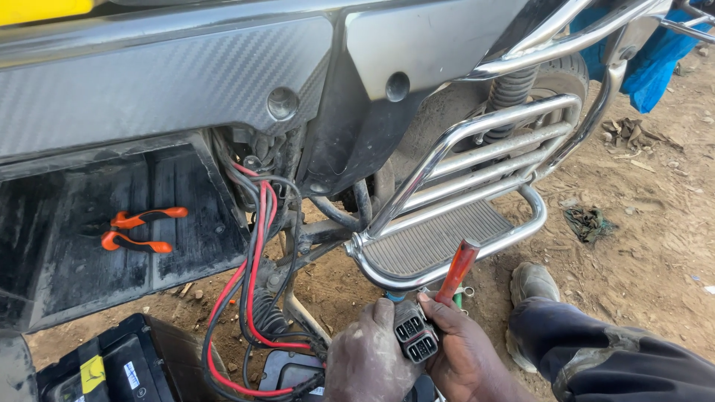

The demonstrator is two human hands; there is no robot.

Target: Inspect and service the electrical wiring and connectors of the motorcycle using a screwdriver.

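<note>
I am pinching the black connector block (415, 339) in my left hand (369, 361), my right hand (465, 357) gripping the red-handled screwdriver (456, 270) pointing to one o'clock, best kept steady.

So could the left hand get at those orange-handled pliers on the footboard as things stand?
Probably not right away: the left hand is gripping the black connector. The pliers lie uncovered on the footboard, so the path looks free.

Two hands (369, 357) (465, 357), one connector block (415, 336), one orange-handled pliers (141, 229) (lying apart), one battery (104, 368).
</note>
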